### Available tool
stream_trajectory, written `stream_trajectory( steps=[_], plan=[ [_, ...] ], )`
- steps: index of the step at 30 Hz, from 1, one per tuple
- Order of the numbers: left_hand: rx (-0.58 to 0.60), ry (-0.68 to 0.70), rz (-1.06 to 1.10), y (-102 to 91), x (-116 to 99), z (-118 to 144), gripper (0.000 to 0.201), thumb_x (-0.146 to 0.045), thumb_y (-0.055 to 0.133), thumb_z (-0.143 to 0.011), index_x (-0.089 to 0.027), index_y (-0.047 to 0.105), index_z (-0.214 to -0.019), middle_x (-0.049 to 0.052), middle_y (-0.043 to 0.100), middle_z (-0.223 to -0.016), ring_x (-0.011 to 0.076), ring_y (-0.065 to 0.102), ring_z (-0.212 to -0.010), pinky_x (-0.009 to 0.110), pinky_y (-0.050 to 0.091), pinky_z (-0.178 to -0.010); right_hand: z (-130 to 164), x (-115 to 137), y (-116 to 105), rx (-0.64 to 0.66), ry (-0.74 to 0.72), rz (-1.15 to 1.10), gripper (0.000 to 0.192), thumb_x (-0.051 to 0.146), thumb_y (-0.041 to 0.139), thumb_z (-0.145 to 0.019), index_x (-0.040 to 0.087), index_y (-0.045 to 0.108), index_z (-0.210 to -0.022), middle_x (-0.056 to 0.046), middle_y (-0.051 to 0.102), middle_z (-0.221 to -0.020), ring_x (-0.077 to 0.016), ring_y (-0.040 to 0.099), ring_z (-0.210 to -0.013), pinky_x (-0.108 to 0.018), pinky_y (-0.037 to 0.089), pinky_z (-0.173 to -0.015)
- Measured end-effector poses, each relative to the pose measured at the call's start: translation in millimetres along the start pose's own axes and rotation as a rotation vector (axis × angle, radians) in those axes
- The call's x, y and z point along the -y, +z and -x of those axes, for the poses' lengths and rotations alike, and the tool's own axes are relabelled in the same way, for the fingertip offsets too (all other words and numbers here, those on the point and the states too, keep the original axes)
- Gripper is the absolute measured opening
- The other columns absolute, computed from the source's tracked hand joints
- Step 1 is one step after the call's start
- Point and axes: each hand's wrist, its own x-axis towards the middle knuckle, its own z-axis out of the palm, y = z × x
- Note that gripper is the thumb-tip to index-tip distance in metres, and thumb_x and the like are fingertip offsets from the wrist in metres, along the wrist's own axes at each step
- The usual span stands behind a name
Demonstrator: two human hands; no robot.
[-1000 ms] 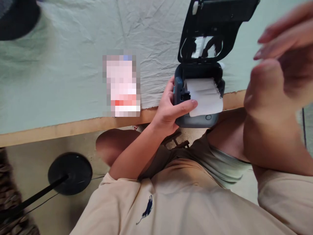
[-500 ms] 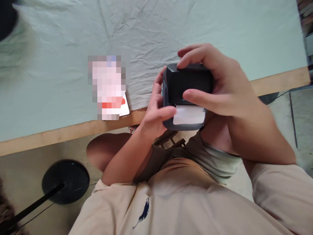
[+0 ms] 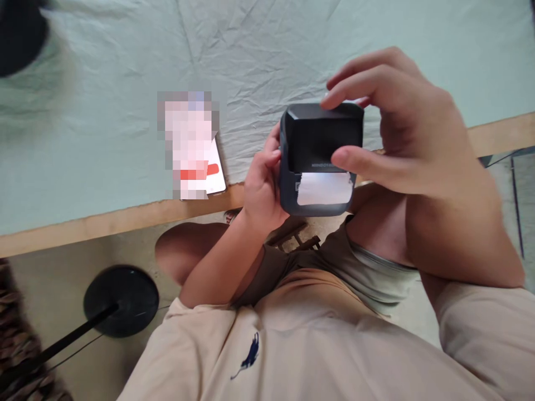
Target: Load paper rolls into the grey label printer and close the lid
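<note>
A small dark label printer (image 3: 324, 139), with a glossy black lid and a strip of white paper (image 3: 325, 188) showing below it, is held above my lap just off the table's edge. My left hand (image 3: 263, 181) grips its left side, the fingers partly hidden beneath. Over the printer's right side is my right hand (image 3: 418, 128), its thumb and fingers apart. Its thumb tip overlaps the lid's lower right and a fingertip is at the top rim; whether they touch I cannot tell. On the table to the left lies a phone (image 3: 217, 167), lit and largely pixelated.
A pale green cloth (image 3: 104, 128) covers the table, whose wooden edge (image 3: 83, 228) runs across in front of me. A round black stand base (image 3: 129, 301) with a pole is on the floor at left. Another dark round object (image 3: 20, 33) is at the upper left.
My right hand has drawn back to the right and up, its palm now away from the printer. More of the lid and paper shows. My left hand keeps its hold, with its thumb off the front.
</note>
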Motion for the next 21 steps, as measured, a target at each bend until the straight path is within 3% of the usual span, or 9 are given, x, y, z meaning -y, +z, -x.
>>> stream_trajectory(
  steps=[4,7,13,18,19,21],
  plan=[
    [-0.024,0.000,0.015,-0.3,1,-3,0.023,-0.025,0.052,-0.092,-0.023,0.064,-0.112,0.000,0.071,-0.110,0.0296,0.055,-0.142,0.044,0.046,-0.121,7,6,-8,0.087,0.000,0.045,0.044,0.043,0.068,-0.091,0.031,0.058,-0.133,-0.007,0.062,-0.132,-0.0266,0.057,-0.130,-0.046,0.050,-0.111],
    [-0.017,-0.002,-0.009,-1.5,3,-6,0.025,-0.023,0.048,-0.093,-0.024,0.064,-0.112,0.000,0.073,-0.110,0.0263,0.062,-0.134,0.041,0.051,-0.115,10,6,-10,0.075,0.017,0.084,0.047,0.043,0.069,-0.090,0.037,0.057,-0.135,-0.006,0.060,-0.137,-0.0275,0.057,-0.132,-0.046,0.051,-0.112],
    [-0.042,0.019,-0.015,-3.1,7,-7,0.028,-0.022,0.049,-0.091,-0.025,0.065,-0.114,-0.003,0.074,-0.096,0.0192,0.073,-0.107,0.032,0.056,-0.099,11,5,-8,-0.219,0.071,0.140,0.035,0.054,0.065,-0.091,0.035,0.071,-0.120,-0.006,0.064,-0.106,-0.0299,0.060,-0.112,-0.045,0.052,-0.089],
    [-0.045,0.022,-0.029,-1.8,6,-7,0.015,-0.023,0.052,-0.091,-0.023,0.063,-0.101,-0.002,0.071,-0.089,0.0209,0.071,-0.112,0.032,0.055,-0.102,9,13,-13,0.032,0.047,0.195,0.035,0.056,0.064,-0.092,0.042,0.064,-0.123,-0.003,0.062,-0.119,-0.0279,0.061,-0.118,-0.047,0.052,-0.101],
    [-0.044,0.015,-0.030,-1.3,6,-7,0.013,-0.024,0.052,-0.091,-0.023,0.063,-0.098,-0.002,0.070,-0.087,0.0214,0.071,-0.112,0.032,0.055,-0.102,9,13,-12,0.023,0.054,0.222,0.034,0.056,0.064,-0.092,0.042,0.064,-0.123,-0.004,0.061,-0.120,-0.0282,0.061,-0.118,-0.047,0.052,-0.102],
    [-0.031,-0.030,-0.018,-0.3,4,-6,0.014,-0.032,0.053,-0.091,-0.024,0.062,-0.097,-0.001,0.069,-0.084,0.0241,0.072,-0.112,0.035,0.056,-0.099,12,12,-6,-0.114,0.059,0.215,0.035,0.058,0.067,-0.089,0.039,0.067,-0.118,-0.006,0.063,-0.112,-0.0302,0.062,-0.112,-0.047,0.051,-0.099]
  ],
)
